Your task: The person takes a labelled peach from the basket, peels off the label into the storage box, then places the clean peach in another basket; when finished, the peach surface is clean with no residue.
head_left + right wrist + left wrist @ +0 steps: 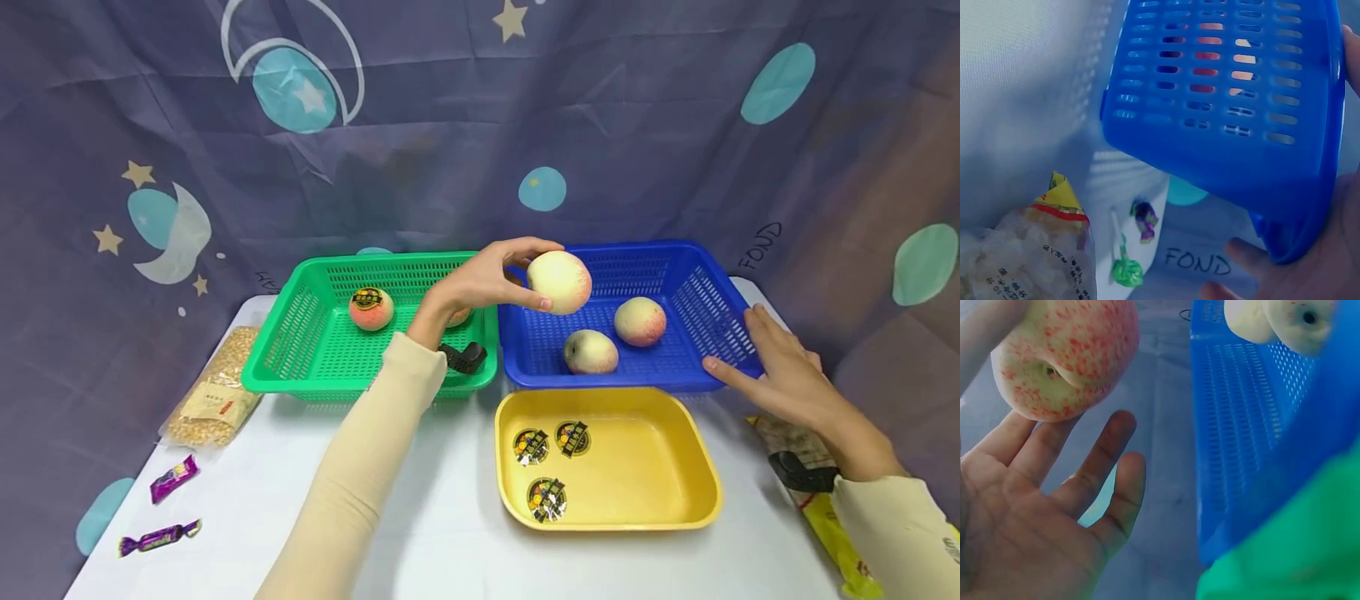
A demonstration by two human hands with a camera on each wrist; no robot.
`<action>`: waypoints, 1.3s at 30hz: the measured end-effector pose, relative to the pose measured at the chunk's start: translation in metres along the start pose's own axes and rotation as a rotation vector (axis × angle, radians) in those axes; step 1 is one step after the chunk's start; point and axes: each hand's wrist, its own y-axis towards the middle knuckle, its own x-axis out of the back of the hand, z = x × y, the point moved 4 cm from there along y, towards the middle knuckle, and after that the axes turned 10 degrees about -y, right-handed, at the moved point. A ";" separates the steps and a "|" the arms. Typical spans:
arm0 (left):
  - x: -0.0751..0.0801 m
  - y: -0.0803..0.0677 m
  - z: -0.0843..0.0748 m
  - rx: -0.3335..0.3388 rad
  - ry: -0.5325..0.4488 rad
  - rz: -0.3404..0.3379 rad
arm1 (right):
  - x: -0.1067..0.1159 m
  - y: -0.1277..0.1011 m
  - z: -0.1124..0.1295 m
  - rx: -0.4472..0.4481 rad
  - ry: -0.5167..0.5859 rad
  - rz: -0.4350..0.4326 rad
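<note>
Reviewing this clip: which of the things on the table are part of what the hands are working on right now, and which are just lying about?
In use:
- left hand holding a peach
- right hand on the blue basket
- two peaches in that basket
- green basket with a stickered peach
- yellow tray with peeled stickers

Lying about:
- popcorn kernel bag
- purple candies
- snack bag
- green lollipop

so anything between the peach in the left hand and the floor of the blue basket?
Nothing visible. The left hand holds the peach above the blue basket, over its left part. Two other peaches lie further right on the floor. The right hand rests on the right rim.
</note>
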 end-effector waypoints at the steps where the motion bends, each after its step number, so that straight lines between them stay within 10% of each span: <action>1: -0.002 0.008 0.002 -0.002 0.014 -0.003 | -0.001 -0.001 -0.001 -0.005 0.007 0.004; 14: -0.027 0.072 0.036 -0.001 0.015 -0.011 | -0.003 -0.001 -0.001 -0.025 0.063 0.037; 39: -0.051 0.103 0.084 0.331 0.194 0.190 | -0.003 0.001 -0.001 -0.018 0.098 0.015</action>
